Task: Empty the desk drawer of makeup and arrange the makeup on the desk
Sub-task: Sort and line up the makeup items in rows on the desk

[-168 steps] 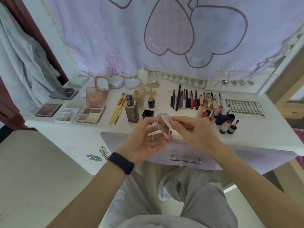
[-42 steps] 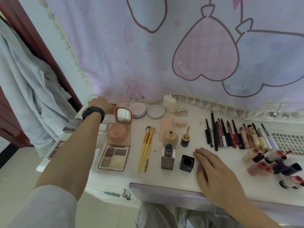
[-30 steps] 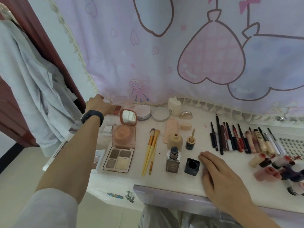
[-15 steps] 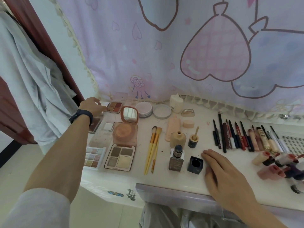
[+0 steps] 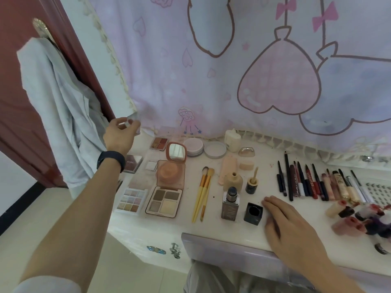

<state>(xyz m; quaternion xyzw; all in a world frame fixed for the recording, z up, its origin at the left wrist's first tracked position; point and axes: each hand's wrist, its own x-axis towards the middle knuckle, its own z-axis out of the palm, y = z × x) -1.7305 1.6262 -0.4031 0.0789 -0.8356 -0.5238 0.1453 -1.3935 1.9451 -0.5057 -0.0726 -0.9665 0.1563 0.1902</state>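
Above the counter's (image 5: 213,233) far-left corner, left hand (image 5: 119,136) has lifted off the palettes, grip now closed on a small clear case (image 5: 129,123); right hand (image 5: 289,227) stays flat, open; placement likely pending.

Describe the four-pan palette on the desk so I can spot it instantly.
On the desk, find the two yellow brushes left of centre. Directly left of them lies the four-pan palette, below the open pink compact. It has four large brown and cream squares; the neighbouring pastel palette has many small ones.

Left hand (image 5: 120,134) raised (right hand (image 5: 289,225) flat)
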